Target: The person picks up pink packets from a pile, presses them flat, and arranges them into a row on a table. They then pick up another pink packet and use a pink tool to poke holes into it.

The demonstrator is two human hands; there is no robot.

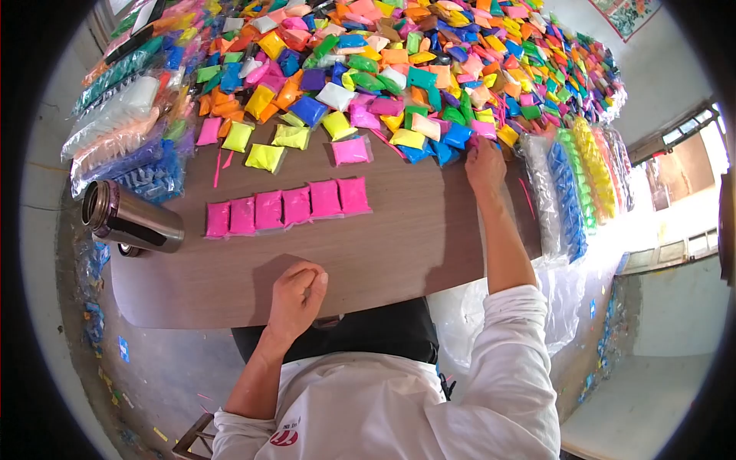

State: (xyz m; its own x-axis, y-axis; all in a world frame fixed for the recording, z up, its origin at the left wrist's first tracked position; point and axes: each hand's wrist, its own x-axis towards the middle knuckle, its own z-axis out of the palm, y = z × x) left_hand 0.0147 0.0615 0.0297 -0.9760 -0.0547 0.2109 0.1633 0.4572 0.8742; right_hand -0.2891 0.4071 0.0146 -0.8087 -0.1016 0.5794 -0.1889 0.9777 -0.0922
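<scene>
A row of several bright pink packets (282, 207) lies side by side on the brown table (391, 261). My left hand (297, 299) is closed above the table's front edge, below the row; whether anything is inside it is hidden. My right hand (484, 165) reaches to the front of a large heap of colourful packets (429, 69), its fingers together at a pink packet (483, 129). Another pink packet (351, 151) lies alone above the row, near yellow packets (265, 157).
A steel flask (134, 218) lies tilted at the table's left. Clear bags of packets (115, 130) are stacked at the far left. Long bagged strips in white, blue (567, 199), green and yellow (592, 172) stand on the right.
</scene>
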